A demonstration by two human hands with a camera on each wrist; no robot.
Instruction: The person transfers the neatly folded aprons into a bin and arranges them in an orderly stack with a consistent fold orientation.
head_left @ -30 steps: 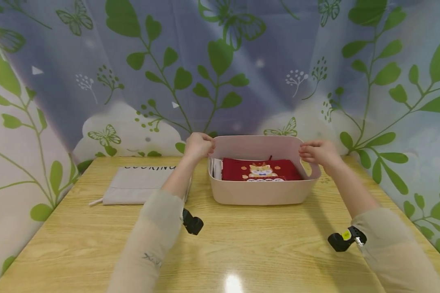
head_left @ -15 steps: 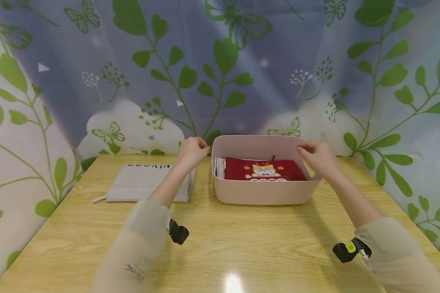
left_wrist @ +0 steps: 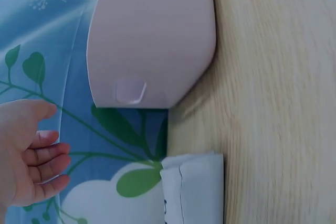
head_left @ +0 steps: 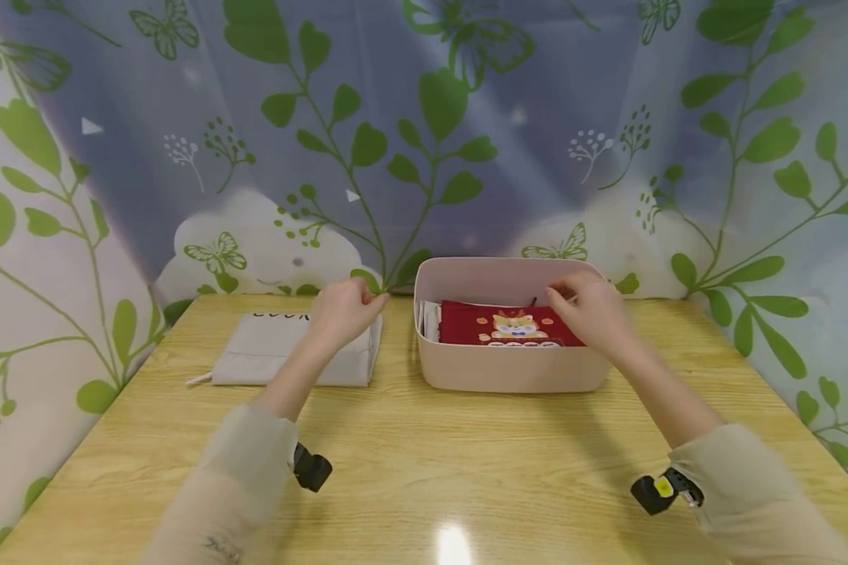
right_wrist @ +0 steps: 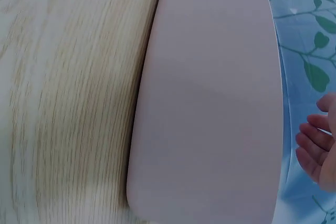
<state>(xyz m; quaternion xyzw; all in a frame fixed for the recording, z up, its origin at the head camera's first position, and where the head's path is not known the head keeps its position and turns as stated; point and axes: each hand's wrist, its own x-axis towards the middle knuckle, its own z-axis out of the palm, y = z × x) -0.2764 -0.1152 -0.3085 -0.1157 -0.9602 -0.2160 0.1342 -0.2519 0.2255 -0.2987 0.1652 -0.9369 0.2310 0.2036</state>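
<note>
A pink basket [head_left: 512, 370] stands toward the back of the table. In it lies a folded red cloth [head_left: 459, 323] printed with a cartoon dog, with a folded whitish cloth [head_left: 431, 320] at its left end. My right hand [head_left: 593, 310] hovers over the basket's right end, loosely bent and holding nothing; it covers the handle hole there. My left hand [head_left: 342, 310] is in the air above a folded light-grey cloth [head_left: 254, 357] with black lettering, left of the basket. Its fingers are relaxed around nothing, as the left wrist view shows.
The wooden table [head_left: 396, 471] carries the basket and the grey cloth with a gap between them. A patterned curtain [head_left: 509, 157] hangs right behind the table's back edge. A black camera [head_left: 312, 469] sits on the left wrist, another [head_left: 653, 494] on the right.
My left hand has moved left, away from the basket's left rim, to over the grey cloth. My right hand has moved left from the right handle to above the basket.
</note>
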